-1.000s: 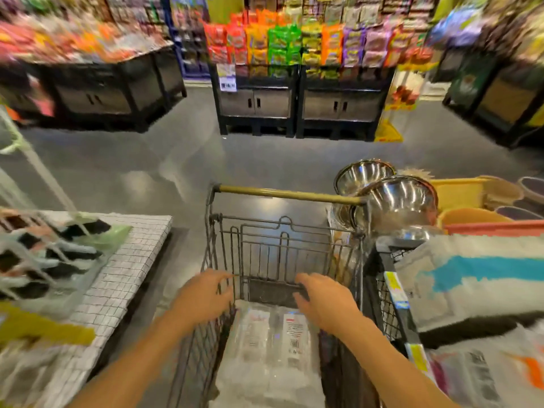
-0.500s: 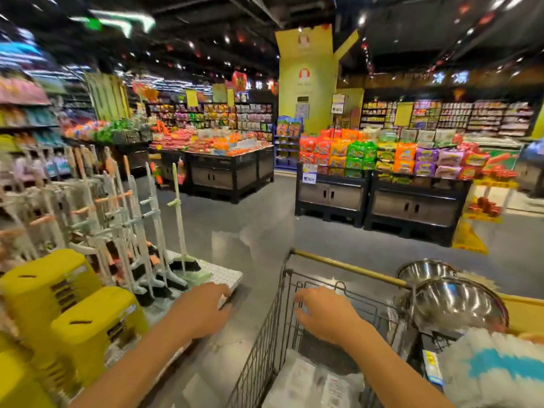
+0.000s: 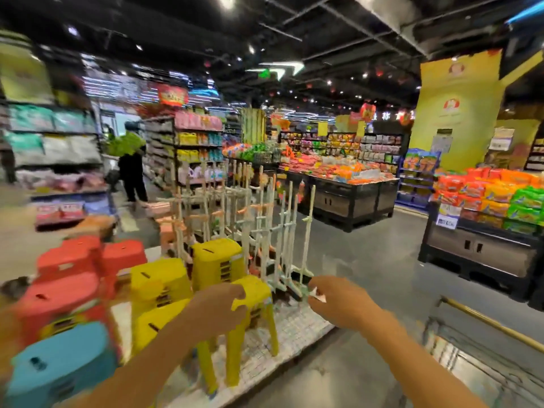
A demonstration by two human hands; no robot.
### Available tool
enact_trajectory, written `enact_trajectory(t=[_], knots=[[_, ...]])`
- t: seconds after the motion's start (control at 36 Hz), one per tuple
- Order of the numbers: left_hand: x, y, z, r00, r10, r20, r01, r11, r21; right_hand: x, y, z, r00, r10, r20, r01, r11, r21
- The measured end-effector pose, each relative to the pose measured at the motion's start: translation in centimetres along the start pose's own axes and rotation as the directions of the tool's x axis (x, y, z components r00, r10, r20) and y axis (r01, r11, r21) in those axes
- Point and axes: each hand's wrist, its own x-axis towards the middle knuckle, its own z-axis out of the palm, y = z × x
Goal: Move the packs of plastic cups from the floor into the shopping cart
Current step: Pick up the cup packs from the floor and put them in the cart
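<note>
Here both hands are held out in the air with nothing in them: the left hand (image 3: 219, 304) has its fingers loosely curled in front of a stack of yellow stools (image 3: 217, 263), and the right hand (image 3: 338, 298) is spread open near a rack of white mops (image 3: 282, 231). Only the shopping cart's (image 3: 482, 346) brass handle and wire rim show, at the lower right. No cup packs can be made out in this blurred view.

1. The cart (image 3: 482, 322) is cut off at the lower right edge; only its handle and some blurred wire show.
2. The blue stool (image 3: 59, 369) smears into the left edge.
3. The left shelves (image 3: 56, 160) are too blurred to read.
</note>
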Motion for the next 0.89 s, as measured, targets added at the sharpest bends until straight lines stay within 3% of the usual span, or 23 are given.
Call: enact_trajectory(t=[0.19, 0.33, 0.61, 0.78, 0.89], knots=[[-8.0, -13.7, -4.2, 0.982, -0.185, -0.046, 0.186, 0.982, 0.026, 5.8, -15.1, 4.5, 0.961, -0.276, -0.015, 0.276, 0.961, -0.001], [-14.3, -21.8, -6.0, 0.921, -0.377, -0.099, 0.376, 0.926, -0.022, 7.7, -25.6, 6.4, 0.894, -0.444, 0.066, 0.443, 0.896, 0.021], [-25.7, -31.9, -8.3, 0.656, -0.723, -0.218, 0.728, 0.682, -0.072, 11.9, -44.0, 10.9, 0.669, -0.734, 0.118, 0.732, 0.678, 0.064], [-30.5, -34.5, -9.0, 0.478, -0.844, -0.245, 0.839, 0.521, -0.159, 13.2, -52.9, 13.0, 0.467, -0.873, 0.143, 0.869, 0.482, 0.109], [-34.4, -34.3, -9.3, 0.344, -0.899, -0.270, 0.902, 0.397, -0.172, 12.1, -58.8, 14.7, 0.294, -0.941, 0.171, 0.937, 0.319, 0.144]])
